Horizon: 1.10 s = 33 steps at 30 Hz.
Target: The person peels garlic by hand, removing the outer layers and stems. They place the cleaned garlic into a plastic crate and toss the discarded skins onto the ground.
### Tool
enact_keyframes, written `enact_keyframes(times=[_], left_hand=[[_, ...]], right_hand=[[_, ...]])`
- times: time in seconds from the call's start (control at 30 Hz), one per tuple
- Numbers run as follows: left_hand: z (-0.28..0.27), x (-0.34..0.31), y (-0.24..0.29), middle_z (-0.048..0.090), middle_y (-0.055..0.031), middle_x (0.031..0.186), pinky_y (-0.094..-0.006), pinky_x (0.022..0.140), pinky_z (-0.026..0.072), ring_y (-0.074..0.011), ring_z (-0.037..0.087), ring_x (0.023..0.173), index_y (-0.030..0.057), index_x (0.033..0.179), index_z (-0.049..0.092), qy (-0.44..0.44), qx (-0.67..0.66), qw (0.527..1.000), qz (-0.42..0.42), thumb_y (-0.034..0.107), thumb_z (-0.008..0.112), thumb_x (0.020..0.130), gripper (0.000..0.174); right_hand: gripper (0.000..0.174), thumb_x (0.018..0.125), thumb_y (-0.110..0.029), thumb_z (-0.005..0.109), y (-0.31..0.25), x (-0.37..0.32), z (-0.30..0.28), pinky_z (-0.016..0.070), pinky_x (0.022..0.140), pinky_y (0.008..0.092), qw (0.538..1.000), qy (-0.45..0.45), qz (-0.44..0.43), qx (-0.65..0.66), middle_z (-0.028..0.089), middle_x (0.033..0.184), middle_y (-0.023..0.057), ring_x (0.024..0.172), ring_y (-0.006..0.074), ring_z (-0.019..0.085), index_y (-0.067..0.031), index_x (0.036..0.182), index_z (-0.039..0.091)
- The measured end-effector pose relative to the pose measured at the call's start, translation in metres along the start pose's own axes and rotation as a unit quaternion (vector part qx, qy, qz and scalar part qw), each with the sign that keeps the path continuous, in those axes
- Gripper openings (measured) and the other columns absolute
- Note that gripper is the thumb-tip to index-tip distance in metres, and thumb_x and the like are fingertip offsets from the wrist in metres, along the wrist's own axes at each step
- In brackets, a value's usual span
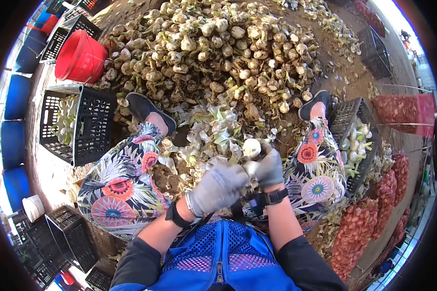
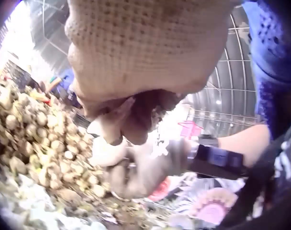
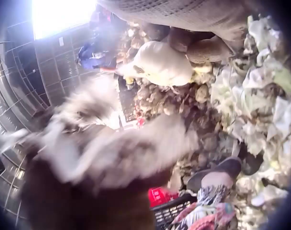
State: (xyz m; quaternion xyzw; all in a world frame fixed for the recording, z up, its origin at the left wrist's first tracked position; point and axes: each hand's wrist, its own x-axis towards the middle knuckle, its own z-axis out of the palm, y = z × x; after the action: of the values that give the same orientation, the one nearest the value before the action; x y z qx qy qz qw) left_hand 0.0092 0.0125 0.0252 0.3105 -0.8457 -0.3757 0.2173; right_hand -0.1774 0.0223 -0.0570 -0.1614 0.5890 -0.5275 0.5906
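In the head view, a trimmed white garlic bulb (image 1: 251, 147) is at the fingers of my gloved right hand (image 1: 270, 167). The right wrist view shows that hand (image 3: 198, 19) gripping the bulb (image 3: 164, 63) at the top, roots and stem cut away. My gloved left hand (image 1: 217, 188), blurred by motion, is just beside the right one. Its fingers (image 2: 136, 130) are curled close over the bulb (image 2: 107, 152) in the left wrist view. Ragged pale skin (image 3: 68, 139) trails at the left hand in the right wrist view.
A big heap of untrimmed garlic (image 1: 204, 48) lies ahead, with loose peelings (image 1: 218, 126) between my feet. Black crates stand left (image 1: 94, 126) and right (image 1: 342, 116), the right one with cleaned bulbs (image 1: 358, 143). A red bucket (image 1: 85, 58) and filled mesh sacks (image 1: 354, 237) flank me.
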Motion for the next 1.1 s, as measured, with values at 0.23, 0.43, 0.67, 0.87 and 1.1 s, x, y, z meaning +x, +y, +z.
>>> enact_keyframes(times=[0.23, 0.43, 0.67, 0.87, 1.1], left_hand=[[0.016, -0.013, -0.038, 0.069, -0.0149, 0.097, -0.0380, 0.076, 0.0523, -0.0256, 0.068, 0.087, 0.0057, 0.114, 0.063, 0.007, -0.075, 0.964, -0.257, 0.011, 0.060, 0.088, 0.027], [0.006, 0.003, -0.042, 0.071, -0.0131, 0.081, -0.0321, 0.069, 0.0523, -0.0165, 0.068, 0.076, -0.0002, 0.110, 0.066, 0.092, -0.131, 0.951, -0.265, 0.023, 0.063, 0.093, 0.029], [0.018, -0.013, -0.053, 0.064, -0.0165, 0.085, -0.0361, 0.076, 0.0481, -0.0275, 0.061, 0.080, 0.0004, 0.099, 0.069, 0.018, -0.062, 0.978, -0.197, 0.031, 0.065, 0.094, 0.032], [0.017, -0.001, -0.059, 0.064, -0.0139, 0.082, -0.0359, 0.075, 0.0486, -0.0282, 0.061, 0.078, 0.0023, 0.101, 0.072, 0.061, -0.137, 0.941, -0.304, 0.024, 0.063, 0.093, 0.024], [0.009, -0.003, -0.072, 0.072, -0.0166, 0.099, -0.0356, 0.076, 0.0530, -0.0297, 0.071, 0.088, 0.0043, 0.103, 0.071, 0.120, -0.230, 0.873, -0.413, 0.021, 0.065, 0.091, 0.021]], right_hand=[[0.021, 0.095, -0.017, 0.061, -0.022, 0.009, -0.011, 0.0556, 0.087, 0.0415, 0.975, -0.036, 0.038, 0.218, 0.068, 0.101, 0.0160, 0.093, 0.0278, 0.067, 0.0009, 0.106, 0.064], [0.019, 0.094, -0.014, 0.063, -0.011, -0.004, 0.007, 0.0558, 0.090, 0.0411, 0.985, -0.107, 0.023, 0.130, 0.068, 0.108, 0.0129, 0.100, 0.0272, 0.067, -0.0013, 0.107, 0.065], [0.032, 0.090, -0.030, 0.067, -0.092, 0.035, -0.127, 0.0548, 0.085, 0.0376, 0.786, -0.283, -0.019, 0.549, 0.067, 0.107, 0.0117, 0.080, 0.0191, 0.055, -0.0012, 0.105, 0.063], [0.045, 0.089, -0.031, 0.072, -0.092, 0.083, -0.071, 0.0515, 0.091, 0.0404, 0.977, 0.031, -0.147, 0.151, 0.067, 0.103, 0.0090, 0.097, 0.0245, 0.065, -0.0023, 0.123, 0.063], [0.068, 0.078, -0.011, 0.068, -0.009, 0.233, 0.028, 0.0467, 0.100, 0.0408, 0.827, 0.025, -0.159, -0.539, 0.060, 0.134, 0.0213, 0.121, 0.0374, 0.058, -0.0108, 0.144, 0.048]])
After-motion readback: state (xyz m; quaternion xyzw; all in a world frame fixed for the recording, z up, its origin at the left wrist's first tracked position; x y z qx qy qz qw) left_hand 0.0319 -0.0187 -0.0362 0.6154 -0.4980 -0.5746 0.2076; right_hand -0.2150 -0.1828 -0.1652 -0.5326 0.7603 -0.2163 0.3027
